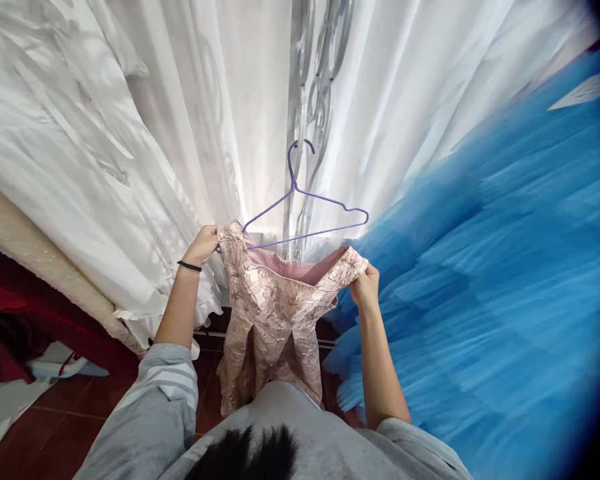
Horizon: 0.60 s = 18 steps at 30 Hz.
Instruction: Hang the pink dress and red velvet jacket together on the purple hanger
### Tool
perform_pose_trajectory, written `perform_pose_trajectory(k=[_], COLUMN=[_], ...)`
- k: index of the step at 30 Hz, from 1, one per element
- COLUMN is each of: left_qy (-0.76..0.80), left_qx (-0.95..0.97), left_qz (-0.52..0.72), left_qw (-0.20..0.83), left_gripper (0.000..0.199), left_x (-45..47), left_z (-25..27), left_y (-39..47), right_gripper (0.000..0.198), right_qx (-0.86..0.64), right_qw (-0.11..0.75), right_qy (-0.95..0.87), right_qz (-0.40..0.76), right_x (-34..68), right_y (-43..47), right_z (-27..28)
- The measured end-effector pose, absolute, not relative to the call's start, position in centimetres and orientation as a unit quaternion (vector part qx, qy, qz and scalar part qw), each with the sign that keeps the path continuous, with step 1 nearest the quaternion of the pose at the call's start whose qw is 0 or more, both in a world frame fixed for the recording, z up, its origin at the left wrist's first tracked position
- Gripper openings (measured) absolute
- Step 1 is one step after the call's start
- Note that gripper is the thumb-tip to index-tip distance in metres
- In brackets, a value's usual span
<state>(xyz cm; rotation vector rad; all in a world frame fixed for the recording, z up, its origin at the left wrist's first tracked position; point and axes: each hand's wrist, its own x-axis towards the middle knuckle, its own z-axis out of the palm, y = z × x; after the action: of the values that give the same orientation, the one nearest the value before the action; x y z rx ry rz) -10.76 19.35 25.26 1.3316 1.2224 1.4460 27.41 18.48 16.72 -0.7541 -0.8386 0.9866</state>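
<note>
A pink floral brocade dress point(273, 293) with a shiny finish hangs in front of me, its neckline spread wide. My left hand point(203, 245) grips its left shoulder, and a black band circles that wrist. At the other shoulder, my right hand point(366, 283) is closed on the fabric. A purple hanger point(330, 198) has its left end inside the left shoulder of the dress. Its right end sticks up free above the neckline, outside the right shoulder. The hanger's hook points up, near a silver scroll-patterned strip; whether it hangs on anything is unclear.
White curtains point(260, 80) and white garments point(55, 140) fill the back and left. A large blue tulle gown point(490, 287) takes up the right side, close to my right arm. Dark red cloth point(80, 320) lies at lower left above a reddish tiled floor point(65, 427).
</note>
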Motion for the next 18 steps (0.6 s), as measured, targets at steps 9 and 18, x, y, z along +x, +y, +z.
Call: perform_pose_trajectory(k=[9, 18], left_qy=[0.482, 0.496], left_qx=[0.576, 0.556], left_qz=[0.449, 0.462], left_qw=[0.483, 0.481], left_gripper=[0.032, 0.027], left_x=[-10.2, -9.7], left_z=[27.5, 27.3], left_y=[17.3, 16.9], right_gripper=[0.014, 0.024], right_qx=[-0.391, -0.381], right_qw=[0.741, 0.765], right_qy=[-0.409, -0.392], right_qz=[0.361, 0.34], right_x=[32.8, 33.0], right_y=[20.4, 26.2], right_z=[15.3, 18.1])
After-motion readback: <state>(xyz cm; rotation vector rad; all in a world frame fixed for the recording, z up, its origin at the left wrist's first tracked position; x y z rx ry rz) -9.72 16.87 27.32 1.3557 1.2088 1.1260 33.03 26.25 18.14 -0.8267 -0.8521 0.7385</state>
